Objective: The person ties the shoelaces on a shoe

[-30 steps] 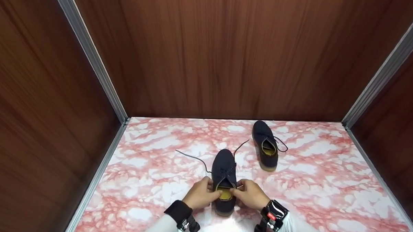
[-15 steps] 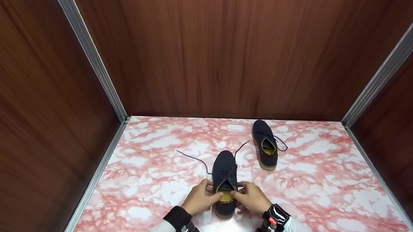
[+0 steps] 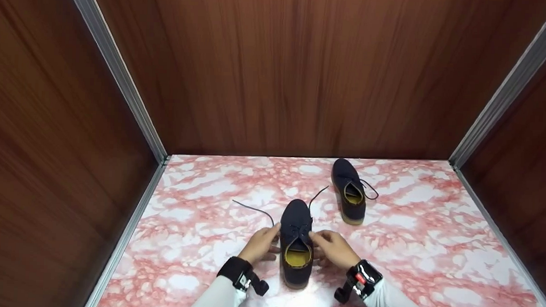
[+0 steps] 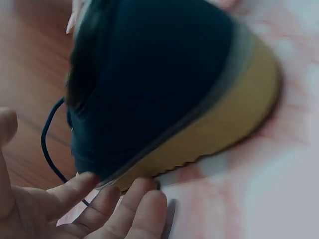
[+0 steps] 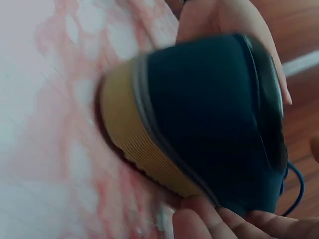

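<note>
A dark navy lace-up shoe (image 3: 295, 214) with a yellow insole and tan sole stands upright on the floor, toe pointing away. Its lace (image 3: 254, 208) is untied, one end trailing left and the other forward right. My left hand (image 3: 257, 245) lies along the shoe's left side, thumb raised. In the left wrist view, the fingertips (image 4: 142, 191) reach the edge of the ribbed sole (image 4: 214, 132). On the opposite side, my right hand (image 3: 335, 250) has its fingers against the shoe's flank, its thumb near the lace area. Neither hand grips the shoe.
A matching shoe (image 3: 345, 174) stands farther back to the right, its lace (image 3: 371, 191) looped out sideways. Brown wood-grain panels (image 3: 266, 80) with grey metal edging (image 3: 143, 106) enclose the pink-and-white marbled surface (image 3: 197, 241) at the back and both sides.
Both thumbs have come out of the shoe's opening, uncovering the insole. The hands have let go and slid slightly forward along its sides. The shoe stays nearly in place.
</note>
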The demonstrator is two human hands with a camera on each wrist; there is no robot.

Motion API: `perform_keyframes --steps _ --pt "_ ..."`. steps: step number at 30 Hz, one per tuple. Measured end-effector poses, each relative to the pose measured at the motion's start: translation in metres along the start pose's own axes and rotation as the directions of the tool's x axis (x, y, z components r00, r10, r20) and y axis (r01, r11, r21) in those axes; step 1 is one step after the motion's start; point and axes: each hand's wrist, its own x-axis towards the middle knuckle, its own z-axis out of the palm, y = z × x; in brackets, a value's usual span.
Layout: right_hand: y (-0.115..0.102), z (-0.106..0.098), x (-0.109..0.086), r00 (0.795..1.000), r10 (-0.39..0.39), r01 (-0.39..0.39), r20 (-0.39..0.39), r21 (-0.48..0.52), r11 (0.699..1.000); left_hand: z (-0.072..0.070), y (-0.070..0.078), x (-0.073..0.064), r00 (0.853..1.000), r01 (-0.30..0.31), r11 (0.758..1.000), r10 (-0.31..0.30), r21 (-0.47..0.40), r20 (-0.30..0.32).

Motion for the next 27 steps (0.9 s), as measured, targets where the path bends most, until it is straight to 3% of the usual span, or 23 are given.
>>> perform_keyframes --steps 4,10,15,20,27 --pt "-0.005 -0.002 0.017 0.996 0.062 -0.054 -0.063 0.118 0.992 0.001 0.007 0.012 0.997 0.047 0.999 -0.049 -0.026 -0.065" --pt "-0.007 -0.003 0.041 0.983 0.109 -0.110 -0.145 0.002 0.994 0.005 0.014 0.019 0.989 0.112 0.993 -0.114 -0.023 -0.095" --pt "-0.004 -0.008 0.048 0.984 0.157 -0.157 -0.086 0.011 0.988 0.006 0.014 0.020 0.990 0.124 0.992 -0.124 -0.009 -0.074" --pt "0.000 -0.016 0.050 0.990 0.140 -0.143 0.035 0.118 0.983 0.004 0.011 0.021 0.992 0.113 0.992 -0.116 -0.048 -0.054" --pt "0.008 -0.017 0.050 0.984 0.175 -0.164 -0.012 0.303 0.939 0.000 0.008 0.016 0.996 0.080 0.995 -0.082 -0.062 -0.034"
